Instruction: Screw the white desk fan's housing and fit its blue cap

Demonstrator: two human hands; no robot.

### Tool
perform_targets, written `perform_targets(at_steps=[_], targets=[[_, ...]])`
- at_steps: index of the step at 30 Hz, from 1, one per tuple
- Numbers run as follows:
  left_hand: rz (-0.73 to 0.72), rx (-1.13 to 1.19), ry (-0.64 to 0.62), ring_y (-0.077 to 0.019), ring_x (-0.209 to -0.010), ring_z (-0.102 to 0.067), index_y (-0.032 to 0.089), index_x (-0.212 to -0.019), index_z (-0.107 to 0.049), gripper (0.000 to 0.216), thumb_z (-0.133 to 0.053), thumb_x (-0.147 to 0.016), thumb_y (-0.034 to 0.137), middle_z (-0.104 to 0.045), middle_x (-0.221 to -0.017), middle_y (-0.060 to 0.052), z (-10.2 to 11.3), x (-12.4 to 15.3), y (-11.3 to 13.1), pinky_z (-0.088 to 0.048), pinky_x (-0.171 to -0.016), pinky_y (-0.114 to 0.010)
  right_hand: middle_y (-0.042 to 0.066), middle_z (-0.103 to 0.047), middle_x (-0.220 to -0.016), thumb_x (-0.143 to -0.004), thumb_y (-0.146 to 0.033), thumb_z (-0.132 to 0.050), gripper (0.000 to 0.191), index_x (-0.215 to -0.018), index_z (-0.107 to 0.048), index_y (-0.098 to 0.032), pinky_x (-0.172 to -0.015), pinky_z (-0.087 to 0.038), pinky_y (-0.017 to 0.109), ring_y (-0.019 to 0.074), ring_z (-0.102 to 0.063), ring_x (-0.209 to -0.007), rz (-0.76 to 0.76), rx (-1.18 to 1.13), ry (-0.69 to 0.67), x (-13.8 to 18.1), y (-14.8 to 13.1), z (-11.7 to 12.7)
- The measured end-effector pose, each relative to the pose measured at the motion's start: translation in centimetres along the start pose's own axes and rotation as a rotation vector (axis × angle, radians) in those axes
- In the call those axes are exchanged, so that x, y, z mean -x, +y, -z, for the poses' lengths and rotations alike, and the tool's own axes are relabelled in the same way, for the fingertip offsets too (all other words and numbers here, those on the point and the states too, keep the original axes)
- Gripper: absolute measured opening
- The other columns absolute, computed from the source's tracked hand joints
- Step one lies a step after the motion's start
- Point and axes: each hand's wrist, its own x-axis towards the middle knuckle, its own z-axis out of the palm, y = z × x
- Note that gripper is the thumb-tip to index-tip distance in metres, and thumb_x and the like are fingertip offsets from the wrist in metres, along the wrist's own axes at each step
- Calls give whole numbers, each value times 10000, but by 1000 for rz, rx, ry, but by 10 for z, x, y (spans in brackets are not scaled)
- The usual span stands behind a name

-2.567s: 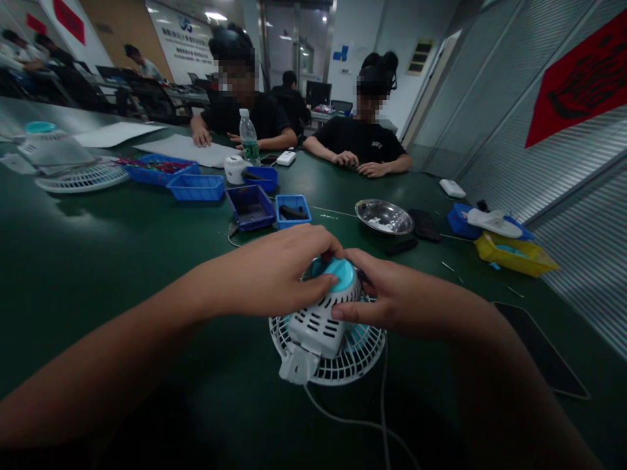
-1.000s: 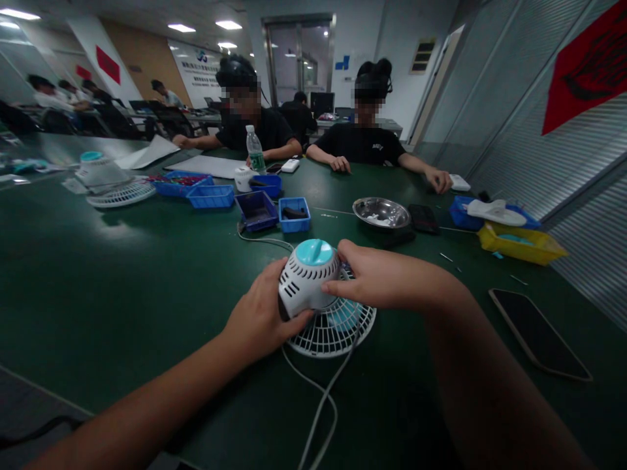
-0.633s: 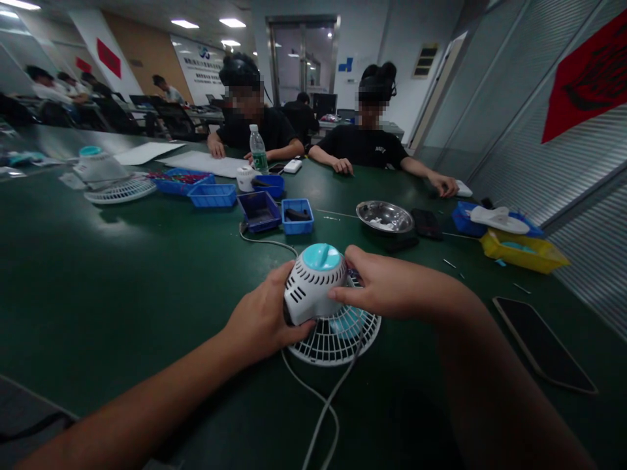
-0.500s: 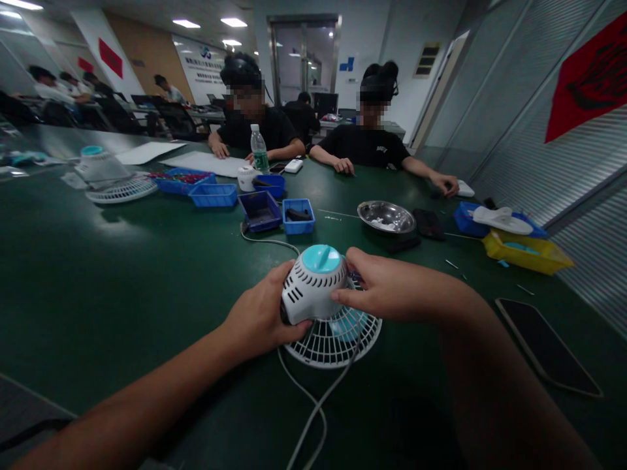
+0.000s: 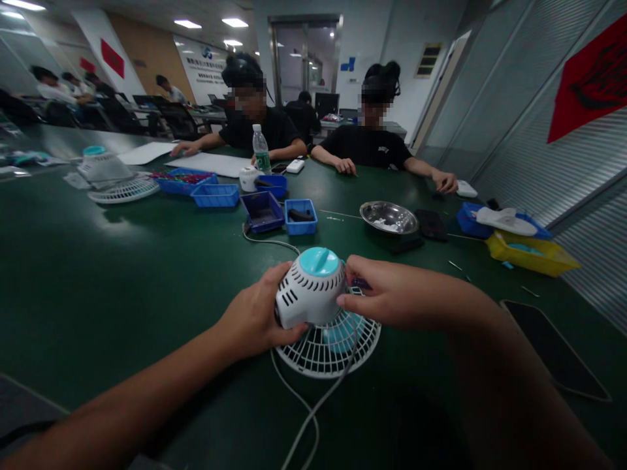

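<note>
Desk fan (image 5: 318, 307) is lying grille-down on the green counter (image 5: 122, 274); we are clasping its white motor housing with our left hand (image 5: 257, 316) and right hand (image 5: 386, 294). Its cord (image 5: 313, 405) is trailing underneath and could snag, tipping it.

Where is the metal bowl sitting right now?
In the head view the metal bowl sits on the green table beyond the right hand, right of centre, between a blue bin and a dark phone.

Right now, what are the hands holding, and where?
Both hands, left hand and right hand, grip the small white plastic fan by its vented motor housing.
</note>
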Motion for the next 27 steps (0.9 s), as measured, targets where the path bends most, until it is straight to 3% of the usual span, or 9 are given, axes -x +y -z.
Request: perform_targets(at_steps=[4, 10, 13, 17, 20, 23, 27], targets=[[7, -51, -4, -396, -1056, -754, 235, -1490, -227, 972, -812, -735, 418, -630, -1380, -203, 12, 12, -1, -672, -808, -506, 41, -712, -961, -938, -493, -586, 271, -979, -617, -226, -633, -461, 299, 195, -639, -787, 52, -28, -94, 0, -7, 1], [44, -124, -12, -414, -985, -771, 226, -1489, -167, 1131, -907, -661, 445, -644, -1342, -232, 16, 17, 17, -683, -727, -516, 63, -725, -1124, -938, -444, -592, 271, -1100, -628, -229, -755, -496, 334, 228, -673, -950, 41, -47, -59, -9, -12, -7], [51, -126, 11, -403, -967, -775, 210, -1486, -161, 1106, -889, -676, 405, -654, -1316, -233, 16, 15, 21, -684, -695, -491, 89, -709, -1177, -935, -452, -586, 326, -1166, -608, -223, -772, -484, 358, 250, -664, -980, 22, -31, -11, -9, -14, -12], [37, -143, 25, -375, -879, -784, 214, -1473, -196, 1028, -842, -696, 401, -672, -1271, -205, 17, 18, 15, -674, -644, -479, 67, -704, -1080, -937, -461, -576, 290, -1101, -609, -225, -708, -462, 339, 233, -646, -900, 35, -16, -46, -4, -14, -14], [58, -140, 26, -357, -873, -783, 229, -1473, -249, 975, -814, -702, 423, -681, -1261, -173, 22, 30, -4, -670, -671, -472, 23, -674, -909, -931, -485, -583, 265, -957, -628, -225, -633, -430, 306, 190, -602, -778, 80, -19, -138, 1, -14, -12], [169, -116, 68, -351, -891, -772, 243, -1475, -340, 944, -799, -680, 465, -681, -1261, -146, 35, 51, -38, -661, -716, -477, 5, -644, -884, -937, -483, -578, 259, -934, -615, -227, -625, -412, 295, 173, -573, -767, 100, -28, -151, 5, -12, -8], [461, -28, 289, -379, -980, -721, 228, -1351, -481, 961, -859, -505, 485, -636, -1268, -139, 67, 74, -93, -631, -838, -538, 8, -633, -892, -947, -510, -565, 283, -986, -621, -235, -601, -401, 292, 177, -563, -753, 77, -34, -142, 3, -8, -2]])
